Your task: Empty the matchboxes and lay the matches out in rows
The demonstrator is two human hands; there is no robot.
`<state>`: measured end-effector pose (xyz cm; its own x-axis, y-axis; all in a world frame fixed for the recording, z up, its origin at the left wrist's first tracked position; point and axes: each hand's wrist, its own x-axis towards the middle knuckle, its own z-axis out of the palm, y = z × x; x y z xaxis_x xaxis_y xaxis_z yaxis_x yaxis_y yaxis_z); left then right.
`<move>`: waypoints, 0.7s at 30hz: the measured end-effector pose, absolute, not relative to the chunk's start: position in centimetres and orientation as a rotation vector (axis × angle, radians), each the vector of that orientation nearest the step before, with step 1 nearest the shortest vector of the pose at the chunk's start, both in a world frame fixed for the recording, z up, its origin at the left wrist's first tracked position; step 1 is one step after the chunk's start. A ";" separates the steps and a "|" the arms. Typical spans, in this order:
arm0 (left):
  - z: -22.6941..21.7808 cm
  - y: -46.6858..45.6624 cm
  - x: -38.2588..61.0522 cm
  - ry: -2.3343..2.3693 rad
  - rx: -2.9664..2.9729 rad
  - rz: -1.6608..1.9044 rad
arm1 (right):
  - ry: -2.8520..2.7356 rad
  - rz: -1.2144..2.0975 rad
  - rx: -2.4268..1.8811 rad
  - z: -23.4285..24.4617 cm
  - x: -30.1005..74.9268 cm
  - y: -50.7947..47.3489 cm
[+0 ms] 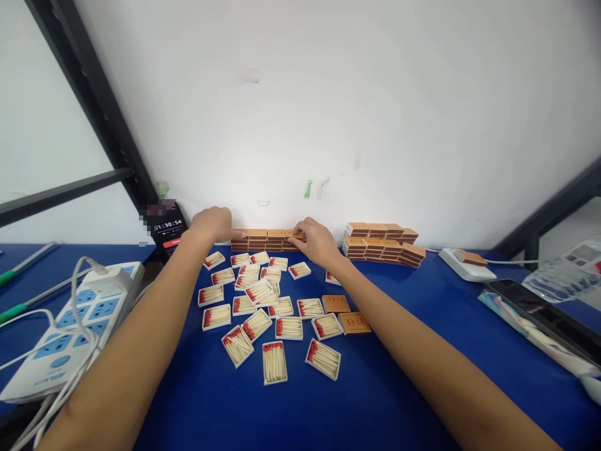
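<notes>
Both my arms reach far across a blue table [404, 376] to a low stack of orange matchboxes [265, 239] against the white wall. My left hand [213, 224] rests at the stack's left end, fingers curled with the index finger touching the top row. My right hand [317, 241] pinches an orange matchbox [297, 235] at the stack's right end. Between my arms lie several open white trays of red-tipped matches [275, 361], scattered flat, and two closed orange boxes [345, 313].
A second stack of orange matchboxes [382, 243] stands right of my hands. A phone showing a timer [168, 230] leans at the wall. A white power strip with cables [70, 326] lies left. At right are a white adapter [464, 263], a dark phone [544, 313] and a water bottle [558, 279].
</notes>
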<state>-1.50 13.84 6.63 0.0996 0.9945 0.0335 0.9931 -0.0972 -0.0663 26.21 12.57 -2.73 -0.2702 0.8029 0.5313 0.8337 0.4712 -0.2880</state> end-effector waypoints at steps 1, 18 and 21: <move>6.6 13.8 -1.6 -2.082 -2.276 0.076 | -2.091 -0.063 -1.348 -2.8 26.0 12.5; 5.6 14.1 -1.0 -2.057 -2.298 0.099 | -2.078 0.004 -1.287 -3.2 26.2 12.9; 5.7 14.0 -0.9 -2.064 -2.301 0.126 | -2.089 0.001 -1.300 -3.1 26.3 12.8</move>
